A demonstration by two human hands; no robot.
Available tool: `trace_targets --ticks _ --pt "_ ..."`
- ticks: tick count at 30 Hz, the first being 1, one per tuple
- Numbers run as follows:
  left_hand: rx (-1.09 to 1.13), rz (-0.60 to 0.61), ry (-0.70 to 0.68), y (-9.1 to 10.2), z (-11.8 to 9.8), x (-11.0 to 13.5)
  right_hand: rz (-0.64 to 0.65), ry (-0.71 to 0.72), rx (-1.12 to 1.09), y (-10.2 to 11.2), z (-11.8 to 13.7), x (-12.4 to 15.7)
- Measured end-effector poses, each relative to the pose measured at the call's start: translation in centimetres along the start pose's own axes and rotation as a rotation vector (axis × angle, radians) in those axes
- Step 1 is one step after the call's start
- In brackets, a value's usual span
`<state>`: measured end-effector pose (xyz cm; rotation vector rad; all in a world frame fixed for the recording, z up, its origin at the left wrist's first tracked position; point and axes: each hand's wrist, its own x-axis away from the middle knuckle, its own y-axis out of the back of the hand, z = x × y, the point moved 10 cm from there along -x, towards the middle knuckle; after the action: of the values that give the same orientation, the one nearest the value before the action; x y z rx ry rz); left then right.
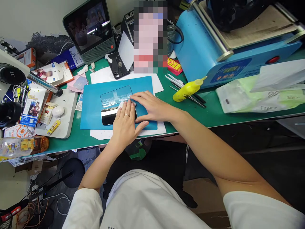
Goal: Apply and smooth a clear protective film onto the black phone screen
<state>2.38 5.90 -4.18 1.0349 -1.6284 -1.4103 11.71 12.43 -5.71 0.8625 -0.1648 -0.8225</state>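
Left hand [125, 124] flat, palm down, right hand [152, 106] flat just beside it, both forearms extended forward

The left hand [125, 125] covered most of the phone [108, 116], and only its left end showed (a dark, glossy strip). A pixelated block [150, 36] hid whatever stood behind it. The top and right edges cut off the machine [214, 47], the left edge the microscope [9, 76]. Print on the boxes [32, 106] was too small to read.

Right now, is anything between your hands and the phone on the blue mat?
Nothing visible. The left hand lies flat on the phone; the right hand rests at its right end. A clear film lies beyond on the blue mat.
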Motion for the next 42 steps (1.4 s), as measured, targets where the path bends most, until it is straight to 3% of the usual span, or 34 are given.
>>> trace_targets --ticks 12,23,33,37,42 --pt "0.007 -0.043 -0.003 -0.2 -0.6 4.8 0.032 -0.002 0.039 -0.1 0.3 0.1" --pt "0.034 -0.048 0.044 0.2 1.4 1.2 0.033 -0.011 0.041 -0.1 0.2 0.1" --pt "0.126 -0.099 0.012 0.0 1.5 3.8 0.042 -0.033 0.038 -0.1 0.1 0.0" --pt "0.228 -0.170 -0.024 1.0 2.0 4.1 0.038 -0.027 0.035 -0.1 0.1 0.0" --pt "0.268 -0.314 -0.116 4.1 3.2 5.6 0.036 -0.023 0.032 -0.1 0.3 0.0"
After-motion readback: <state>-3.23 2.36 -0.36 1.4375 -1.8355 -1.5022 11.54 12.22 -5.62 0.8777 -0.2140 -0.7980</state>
